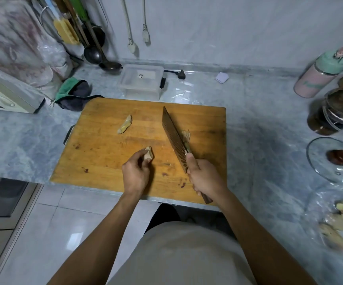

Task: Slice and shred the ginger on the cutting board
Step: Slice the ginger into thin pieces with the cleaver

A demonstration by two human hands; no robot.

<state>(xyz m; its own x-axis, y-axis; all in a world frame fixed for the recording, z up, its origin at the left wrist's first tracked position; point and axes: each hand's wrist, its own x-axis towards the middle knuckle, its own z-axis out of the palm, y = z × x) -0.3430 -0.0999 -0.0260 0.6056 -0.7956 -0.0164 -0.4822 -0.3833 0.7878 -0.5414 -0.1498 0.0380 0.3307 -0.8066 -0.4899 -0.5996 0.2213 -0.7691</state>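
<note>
A wooden cutting board (104,153) lies on the marble counter. My left hand (135,173) grips a pale piece of ginger (148,154) near the board's middle front. My right hand (204,178) holds a cleaver (173,136) by its wooden handle, the dark blade angled toward the board's far edge. Thin ginger slices (186,137) lie just right of the blade, partly hidden by it. Another ginger piece (124,124) rests alone on the board's far left part.
A clear plastic box (140,82) and a green-grey cloth (74,93) sit behind the board. To the right are a glass lid (334,159), dark jars (335,112), a pink-green flask (318,75) and a bag of ginger roots (341,223). A microwave (4,93) stands left.
</note>
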